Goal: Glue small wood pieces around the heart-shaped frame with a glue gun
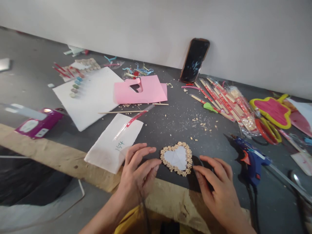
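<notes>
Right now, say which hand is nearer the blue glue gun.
Right: the right hand sits between the blue glue gun and the heart; the left hand, beyond the heart.

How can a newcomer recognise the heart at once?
On the dark table, look near the front, between the left hand and the right hand. There lies the heart, white-centred. Unlike the white card farther left, it is bordered by pale, bead-like bits.

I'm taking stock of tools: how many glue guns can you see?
1: the blue glue gun lies on the dark table, to the right of the person's right hand. Another could be hidden from this view.
</notes>
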Demonstrator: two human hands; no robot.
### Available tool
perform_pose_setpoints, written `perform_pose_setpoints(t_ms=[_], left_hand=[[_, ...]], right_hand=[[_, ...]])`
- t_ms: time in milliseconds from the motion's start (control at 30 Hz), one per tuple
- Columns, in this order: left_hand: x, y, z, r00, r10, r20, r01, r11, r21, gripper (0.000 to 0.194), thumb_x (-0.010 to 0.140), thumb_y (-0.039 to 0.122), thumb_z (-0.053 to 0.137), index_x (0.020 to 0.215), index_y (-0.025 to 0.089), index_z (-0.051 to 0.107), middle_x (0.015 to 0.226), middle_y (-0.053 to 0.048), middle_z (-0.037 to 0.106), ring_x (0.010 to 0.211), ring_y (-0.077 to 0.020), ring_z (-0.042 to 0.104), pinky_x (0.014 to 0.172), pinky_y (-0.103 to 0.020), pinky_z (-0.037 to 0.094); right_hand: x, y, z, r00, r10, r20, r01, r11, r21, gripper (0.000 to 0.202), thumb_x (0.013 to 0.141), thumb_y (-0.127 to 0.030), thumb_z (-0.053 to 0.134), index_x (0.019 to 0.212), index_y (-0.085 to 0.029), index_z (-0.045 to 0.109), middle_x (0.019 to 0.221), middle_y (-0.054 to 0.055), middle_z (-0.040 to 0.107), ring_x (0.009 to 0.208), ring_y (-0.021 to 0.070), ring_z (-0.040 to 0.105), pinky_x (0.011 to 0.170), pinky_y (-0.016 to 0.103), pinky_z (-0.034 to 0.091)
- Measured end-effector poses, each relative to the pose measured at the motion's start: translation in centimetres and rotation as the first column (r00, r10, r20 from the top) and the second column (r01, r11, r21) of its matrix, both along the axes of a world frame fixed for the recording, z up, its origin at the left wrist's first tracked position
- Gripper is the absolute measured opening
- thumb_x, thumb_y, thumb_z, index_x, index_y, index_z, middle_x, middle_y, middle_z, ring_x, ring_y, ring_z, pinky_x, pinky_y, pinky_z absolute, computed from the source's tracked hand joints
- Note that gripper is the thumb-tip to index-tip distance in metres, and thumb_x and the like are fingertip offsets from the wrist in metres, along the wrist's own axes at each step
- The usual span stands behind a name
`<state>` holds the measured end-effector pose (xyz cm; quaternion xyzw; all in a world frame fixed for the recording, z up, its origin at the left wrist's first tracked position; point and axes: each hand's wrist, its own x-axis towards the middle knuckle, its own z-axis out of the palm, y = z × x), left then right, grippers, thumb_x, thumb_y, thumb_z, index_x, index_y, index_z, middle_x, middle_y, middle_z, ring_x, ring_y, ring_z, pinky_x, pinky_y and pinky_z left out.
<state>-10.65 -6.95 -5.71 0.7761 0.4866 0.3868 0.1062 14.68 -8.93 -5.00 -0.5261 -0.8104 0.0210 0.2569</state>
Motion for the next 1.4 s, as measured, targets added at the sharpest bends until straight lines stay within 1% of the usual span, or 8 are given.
perform_pose_setpoints(t_ms=[233, 400, 567, 733, 900, 1033, 1167, 1400], left_hand=[[0.3, 0.3, 0.3, 1.000, -0.007, 0.008, 0.007, 0.999, 0.045, 0.024, 0.080, -0.001, 0.059, 0.092, 0.018, 0.065, 0.110, -0.008, 0.059, 0.112, -0.0281, 0.047, 0.092, -0.049, 0.044], [0.2, 0.0, 0.4, 1.000, -0.015, -0.007, 0.015, 0.998, 0.055, 0.024, 0.080, 0.000, 0.059, 0.095, 0.018, 0.064, 0.111, -0.008, 0.059, 0.112, -0.0284, 0.047, 0.092, -0.049, 0.044], [0.5, -0.4, 0.8, 0.998, -0.024, -0.052, 0.024, 1.000, 0.000, 0.024, 0.083, 0.004, 0.060, 0.102, 0.019, 0.062, 0.117, -0.009, 0.056, 0.118, -0.0306, 0.043, 0.097, -0.052, 0.041], [1.3, -0.4, 1.3, 0.990, -0.104, -0.091, 0.103, 0.995, -0.017, 0.023, 0.084, 0.009, 0.061, 0.106, 0.018, 0.059, 0.123, -0.010, 0.050, 0.123, -0.0327, 0.037, 0.100, -0.055, 0.037], [2.0, -0.4, 1.6, 0.979, -0.160, -0.128, 0.146, 0.983, -0.115, 0.031, 0.084, 0.011, 0.061, 0.113, 0.019, 0.055, 0.128, -0.011, 0.046, 0.126, -0.0351, 0.032, 0.100, -0.058, 0.037], [2.0, -0.4, 1.4, 0.976, -0.168, -0.136, 0.149, 0.979, -0.141, 0.032, 0.085, 0.012, 0.060, 0.116, 0.020, 0.053, 0.131, -0.011, 0.045, 0.127, -0.0347, 0.031, 0.102, -0.058, 0.035], [1.8, -0.5, 1.0, 0.978, -0.169, -0.120, 0.149, 0.976, -0.160, 0.033, 0.087, 0.015, 0.059, 0.118, 0.020, 0.052, 0.132, -0.011, 0.045, 0.129, -0.0341, 0.029, 0.104, -0.057, 0.034], [1.7, -0.5, 0.4, 0.987, -0.131, -0.094, 0.119, 0.986, -0.118, 0.032, 0.085, 0.010, 0.059, 0.115, 0.018, 0.053, 0.127, -0.012, 0.048, 0.127, -0.0336, 0.032, 0.103, -0.057, 0.035]], right_hand=[[-1.2, -0.6, 0.8, 1.000, 0.011, 0.008, -0.011, 1.000, -0.007, 0.018, 0.084, -0.016, 0.062, 0.101, -0.021, 0.061, 0.120, 0.010, 0.053, 0.110, 0.0278, 0.044, 0.088, 0.045, 0.044], [-1.9, -0.6, 0.9, 1.000, 0.022, 0.017, -0.022, 0.999, -0.025, 0.019, 0.084, -0.017, 0.063, 0.102, -0.018, 0.060, 0.122, 0.011, 0.052, 0.109, 0.0277, 0.044, 0.089, 0.046, 0.043], [-1.5, -0.7, 0.9, 1.000, -0.005, 0.018, 0.005, 1.000, -0.004, 0.019, 0.084, -0.016, 0.063, 0.102, -0.018, 0.060, 0.121, 0.011, 0.052, 0.110, 0.0280, 0.043, 0.089, 0.045, 0.042], [-1.7, -0.9, 0.6, 1.000, 0.011, 0.006, -0.010, 1.000, -0.022, 0.021, 0.083, -0.013, 0.062, 0.104, -0.020, 0.061, 0.122, 0.010, 0.051, 0.109, 0.0268, 0.043, 0.089, 0.045, 0.042], [-2.1, -0.6, 0.5, 0.999, 0.025, 0.030, -0.024, 0.998, -0.051, 0.021, 0.084, -0.014, 0.062, 0.103, -0.021, 0.061, 0.124, 0.010, 0.049, 0.111, 0.0276, 0.042, 0.091, 0.047, 0.042], [-2.4, -0.4, 0.7, 0.998, 0.038, 0.041, -0.035, 0.996, -0.085, 0.021, 0.084, -0.016, 0.061, 0.105, -0.021, 0.060, 0.127, 0.010, 0.047, 0.112, 0.0284, 0.041, 0.091, 0.048, 0.042], [-2.9, -0.2, 0.6, 0.998, 0.021, 0.062, -0.016, 0.996, -0.088, 0.018, 0.084, -0.020, 0.062, 0.103, -0.021, 0.060, 0.127, 0.011, 0.047, 0.113, 0.0295, 0.040, 0.092, 0.049, 0.042], [-3.5, 0.0, 0.4, 0.998, 0.011, 0.065, -0.005, 0.995, -0.101, 0.015, 0.084, -0.020, 0.062, 0.099, -0.021, 0.061, 0.127, 0.010, 0.048, 0.115, 0.0303, 0.040, 0.093, 0.050, 0.042]])
